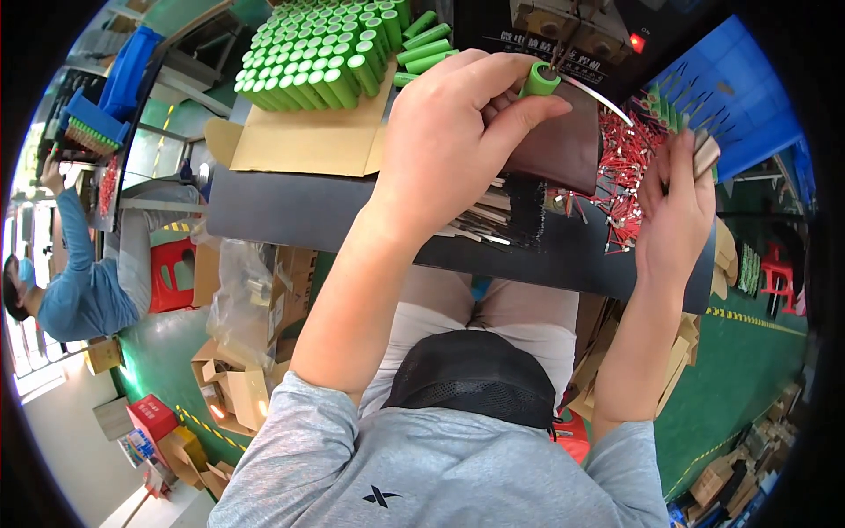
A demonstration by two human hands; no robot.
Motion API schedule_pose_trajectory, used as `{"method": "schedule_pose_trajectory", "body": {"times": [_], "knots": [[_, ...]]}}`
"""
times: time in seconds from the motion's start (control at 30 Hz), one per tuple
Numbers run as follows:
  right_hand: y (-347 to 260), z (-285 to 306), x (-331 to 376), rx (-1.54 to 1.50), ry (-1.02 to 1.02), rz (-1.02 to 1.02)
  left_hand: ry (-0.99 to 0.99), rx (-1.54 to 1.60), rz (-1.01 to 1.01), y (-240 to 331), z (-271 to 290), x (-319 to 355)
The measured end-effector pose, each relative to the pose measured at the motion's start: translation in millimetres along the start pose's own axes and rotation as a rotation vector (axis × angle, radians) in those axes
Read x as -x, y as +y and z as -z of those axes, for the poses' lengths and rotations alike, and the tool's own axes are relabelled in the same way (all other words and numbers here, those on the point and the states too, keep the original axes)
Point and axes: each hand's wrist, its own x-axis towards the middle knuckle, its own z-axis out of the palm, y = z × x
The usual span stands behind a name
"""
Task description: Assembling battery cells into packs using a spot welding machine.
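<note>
My left hand (453,132) is closed, its thumb and fingers pinching a green cylindrical battery cell (540,81) upright under the tips of a dark spot welder (572,44). A thin pale curved strip (598,95) runs from the cell's top toward the right. My right hand (673,202) is over the right end of the table, its fingers bent beside a silvery flat piece (706,155); fingers and piece are partly blurred, and what the grip holds is hard to make out. Beneath and beside it lies a pile of short red wires (623,176) with pale ends.
Many green cells (308,62) stand on cardboard (308,141) at the far left, with several lying loose (427,44). Metal strips (482,220) lie near the table's front edge. A blue bin (748,88) holds wired cells (673,110). Another person (88,273) sits at the left.
</note>
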Motion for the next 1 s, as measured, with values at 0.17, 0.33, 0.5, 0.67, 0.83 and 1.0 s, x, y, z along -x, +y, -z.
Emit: {"method": "schedule_pose_trajectory", "body": {"times": [0.17,0.33,0.5,0.67,0.83,1.0], "knots": [[18.2,32.0,2.6,0.102,0.029,-0.004,0.011,-0.024,-0.045,1.2,0.2,0.2],[36.6,55.0,4.9,0.486,-0.039,0.107,0.037,-0.018,-0.05,1.5,-0.8,1.5],[41.9,63.6,11.9,0.739,-0.107,0.138,0.046,-0.02,-0.022,4.1,-3.3,0.1],[46.5,64.0,14.1,0.904,-0.142,0.246,0.057,-0.038,-0.06,4.0,-4.9,-0.2],[48.1,62.7,14.7,0.913,-0.177,0.344,0.042,-0.04,-0.06,3.1,-3.7,-0.7],[50.3,65.2,14.1,0.93,-0.157,0.304,0.037,-0.035,-0.036,2.2,-3.3,-0.5]]}}
